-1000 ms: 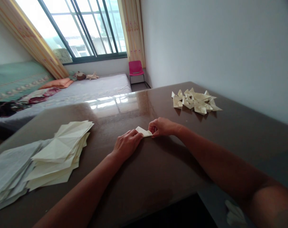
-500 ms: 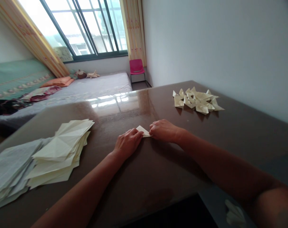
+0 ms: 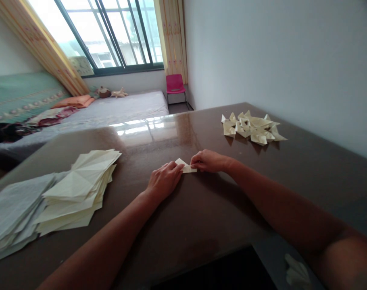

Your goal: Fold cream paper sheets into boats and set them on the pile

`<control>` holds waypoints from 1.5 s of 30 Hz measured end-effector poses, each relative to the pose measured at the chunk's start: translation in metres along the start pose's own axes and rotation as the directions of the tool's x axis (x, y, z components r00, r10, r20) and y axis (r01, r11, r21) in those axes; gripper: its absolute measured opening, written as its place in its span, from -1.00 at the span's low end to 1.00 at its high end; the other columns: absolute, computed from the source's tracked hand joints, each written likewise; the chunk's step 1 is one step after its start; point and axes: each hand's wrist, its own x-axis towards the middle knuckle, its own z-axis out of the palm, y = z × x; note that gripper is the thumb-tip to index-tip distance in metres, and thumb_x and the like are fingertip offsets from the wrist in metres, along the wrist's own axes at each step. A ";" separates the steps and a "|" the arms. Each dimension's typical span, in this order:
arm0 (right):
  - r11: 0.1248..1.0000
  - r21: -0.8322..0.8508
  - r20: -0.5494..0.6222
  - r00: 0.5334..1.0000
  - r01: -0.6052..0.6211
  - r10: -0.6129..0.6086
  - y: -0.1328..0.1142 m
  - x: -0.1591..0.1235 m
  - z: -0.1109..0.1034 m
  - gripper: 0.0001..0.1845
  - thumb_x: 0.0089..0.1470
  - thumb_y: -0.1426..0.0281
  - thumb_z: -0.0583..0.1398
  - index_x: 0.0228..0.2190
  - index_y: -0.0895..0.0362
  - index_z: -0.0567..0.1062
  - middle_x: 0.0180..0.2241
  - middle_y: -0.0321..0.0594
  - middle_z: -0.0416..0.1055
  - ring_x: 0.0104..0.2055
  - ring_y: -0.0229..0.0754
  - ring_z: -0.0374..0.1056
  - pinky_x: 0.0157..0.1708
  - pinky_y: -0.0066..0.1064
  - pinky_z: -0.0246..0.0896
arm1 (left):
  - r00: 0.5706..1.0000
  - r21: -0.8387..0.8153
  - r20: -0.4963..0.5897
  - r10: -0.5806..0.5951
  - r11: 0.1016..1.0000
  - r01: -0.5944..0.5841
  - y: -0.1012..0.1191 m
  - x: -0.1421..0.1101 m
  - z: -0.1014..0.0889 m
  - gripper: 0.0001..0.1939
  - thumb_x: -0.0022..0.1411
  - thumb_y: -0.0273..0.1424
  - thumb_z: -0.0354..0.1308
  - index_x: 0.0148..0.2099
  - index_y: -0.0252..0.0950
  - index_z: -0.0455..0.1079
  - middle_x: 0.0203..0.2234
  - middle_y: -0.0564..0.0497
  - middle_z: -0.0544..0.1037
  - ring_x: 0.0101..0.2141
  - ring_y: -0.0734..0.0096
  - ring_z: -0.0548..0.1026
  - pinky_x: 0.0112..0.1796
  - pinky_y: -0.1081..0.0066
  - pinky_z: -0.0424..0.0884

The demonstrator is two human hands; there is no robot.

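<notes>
A small folded piece of cream paper (image 3: 187,168) lies on the brown table between my two hands, a pointed corner at its top and a flat strip along its lower edge. My left hand (image 3: 167,177) presses its left side down, fingers closed over the paper. At its right side, my right hand (image 3: 206,160) pinches the upper edge with thumb and curled fingers. Part of the paper is covered by my fingers.
Creased cream sheets (image 3: 80,181) are stacked at left, overlapping a pile of greyish-white sheets (image 3: 15,209). Several folded paper shapes (image 3: 253,128) cluster at back right on the glossy table (image 3: 171,249). Beyond stand a bed (image 3: 135,104) and a pink chair (image 3: 175,84).
My right hand has shifted slightly up, and more of the paper's lower right strip shows beneath it. My left hand stays in nearly the same place.
</notes>
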 end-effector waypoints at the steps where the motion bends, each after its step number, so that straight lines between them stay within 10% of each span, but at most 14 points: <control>1: 1.000 0.023 -0.001 1.000 -0.019 0.020 0.001 0.002 0.001 -0.73 0.15 0.31 0.08 -0.29 0.13 0.57 -0.42 -0.22 0.54 -0.40 -0.27 0.38 -0.42 -0.53 0.07 | 1.000 -0.007 -0.006 -0.007 1.000 0.007 0.000 0.000 0.000 -0.64 0.37 -0.24 -0.16 0.12 -0.05 0.31 -0.16 0.00 0.48 -0.19 0.35 0.46 -0.29 0.46 0.38; 9: 0.987 0.006 -0.087 0.983 -0.161 0.160 -0.006 0.003 0.012 -0.81 0.10 0.30 0.14 -0.25 0.12 0.45 -0.30 -0.20 0.50 -0.30 -0.23 0.38 -0.37 -0.51 0.07 | 0.998 -0.004 0.037 0.053 0.999 -0.053 -0.001 -0.002 -0.008 -0.63 0.36 -0.27 -0.13 0.15 0.19 0.24 0.20 0.15 0.18 -0.19 0.37 0.46 -0.28 0.42 0.39; 23: 0.959 -0.169 -0.164 0.966 -0.227 0.199 -0.025 -0.001 0.013 -0.70 0.13 0.11 0.10 -0.30 0.07 0.44 -0.26 -0.19 0.50 -0.28 -0.15 0.40 -0.45 -0.44 0.01 | 0.999 -0.046 -0.044 0.028 0.998 -0.030 -0.014 0.003 -0.005 -0.61 0.37 -0.20 -0.17 -0.28 -0.20 0.45 -0.29 -0.02 0.48 -0.19 0.32 0.34 -0.30 0.42 0.36; 31: 0.974 -0.038 -0.093 0.971 -0.223 0.219 -0.014 0.004 0.014 -0.69 0.07 0.11 0.18 -0.27 0.08 0.44 -0.27 -0.21 0.52 -0.29 -0.20 0.39 -0.44 -0.48 0.02 | 0.997 -0.092 -0.053 -0.051 0.995 0.046 -0.029 0.009 0.012 -0.52 0.33 -0.23 -0.07 0.24 -0.26 0.16 0.03 -0.09 0.41 0.04 0.15 0.27 0.03 0.18 0.28; 37: 0.977 0.045 -0.111 0.971 -0.207 0.210 -0.007 0.007 0.019 -0.71 0.03 0.13 0.22 -0.30 0.08 0.46 -0.31 -0.24 0.51 -0.32 -0.24 0.38 -0.45 -0.51 0.03 | 1.000 -0.267 0.015 -0.011 0.964 0.015 -0.033 0.012 0.012 -0.40 0.27 -0.26 0.02 0.31 -0.25 0.05 0.00 -0.09 0.43 -0.01 0.19 0.32 0.03 0.20 0.28; 45: 0.981 0.107 -0.141 0.975 -0.160 0.174 -0.002 0.008 0.021 -0.72 -0.04 0.17 0.28 -0.31 0.07 0.44 -0.33 -0.28 0.51 -0.35 -0.26 0.37 -0.47 -0.52 0.02 | 0.966 -0.518 0.173 -0.193 0.816 0.256 -0.036 0.017 0.007 -0.23 0.00 -0.24 0.25 0.25 -0.32 0.17 -0.21 -0.03 0.53 -0.29 0.33 0.44 -0.21 0.34 0.36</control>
